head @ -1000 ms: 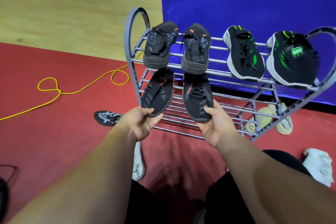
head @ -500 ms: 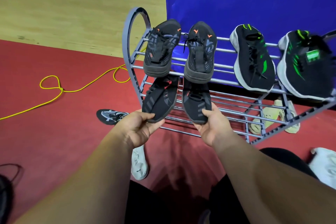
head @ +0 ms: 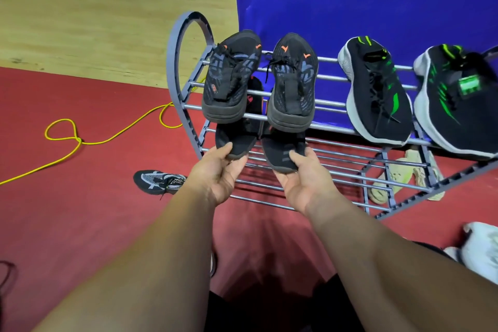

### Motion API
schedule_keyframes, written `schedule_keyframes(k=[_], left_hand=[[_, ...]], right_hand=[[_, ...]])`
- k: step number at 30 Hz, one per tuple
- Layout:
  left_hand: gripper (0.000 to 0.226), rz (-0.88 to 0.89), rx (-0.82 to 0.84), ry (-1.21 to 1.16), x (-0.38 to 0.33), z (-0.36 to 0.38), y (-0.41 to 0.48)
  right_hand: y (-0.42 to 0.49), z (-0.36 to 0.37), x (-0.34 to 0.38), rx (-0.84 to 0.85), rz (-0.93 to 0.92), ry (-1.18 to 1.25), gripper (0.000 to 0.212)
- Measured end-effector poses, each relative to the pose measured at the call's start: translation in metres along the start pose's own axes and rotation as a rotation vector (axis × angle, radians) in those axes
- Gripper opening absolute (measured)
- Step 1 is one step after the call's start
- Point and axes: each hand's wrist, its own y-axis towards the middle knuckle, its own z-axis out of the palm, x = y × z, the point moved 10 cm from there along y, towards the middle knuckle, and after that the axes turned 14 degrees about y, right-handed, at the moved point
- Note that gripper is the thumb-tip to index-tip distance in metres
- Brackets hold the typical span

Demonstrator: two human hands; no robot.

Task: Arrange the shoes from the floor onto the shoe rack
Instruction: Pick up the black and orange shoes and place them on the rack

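We're seating two black knit shoes, L hand point(head: 215, 178) on one point(head: 237, 140), R hand point(head: 301, 183) on other point(head: 283, 153), both grips closed round heels. Next: push them onto grey metal-bar shoe rack point(head: 350, 170) lower tier, w/o knocking top pair.

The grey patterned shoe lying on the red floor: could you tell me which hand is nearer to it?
Left. The left hand is just right of the grey shoe; the right hand is farther right.

The shoe rack point(head: 186, 67) is grey-blue, its shoes black with orange marks point(head: 231, 78) or green streaks point(head: 377, 94), the cord point(head: 107, 140) yellow.
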Motion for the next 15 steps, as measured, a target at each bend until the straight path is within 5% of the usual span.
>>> schedule_keyframes(k=[5, 15], left_hand=[[0.027, -0.121, -0.240, 0.181, 0.023, -0.038, 0.022], [0.035, -0.138, -0.072, -0.116, 0.018, -0.008, 0.038]], right_hand=[[0.002, -0.017, -0.022, -0.092, 0.064, -0.331, 0.041], [0.017, -0.030, -0.013, -0.116, 0.026, -0.343, 0.049]])
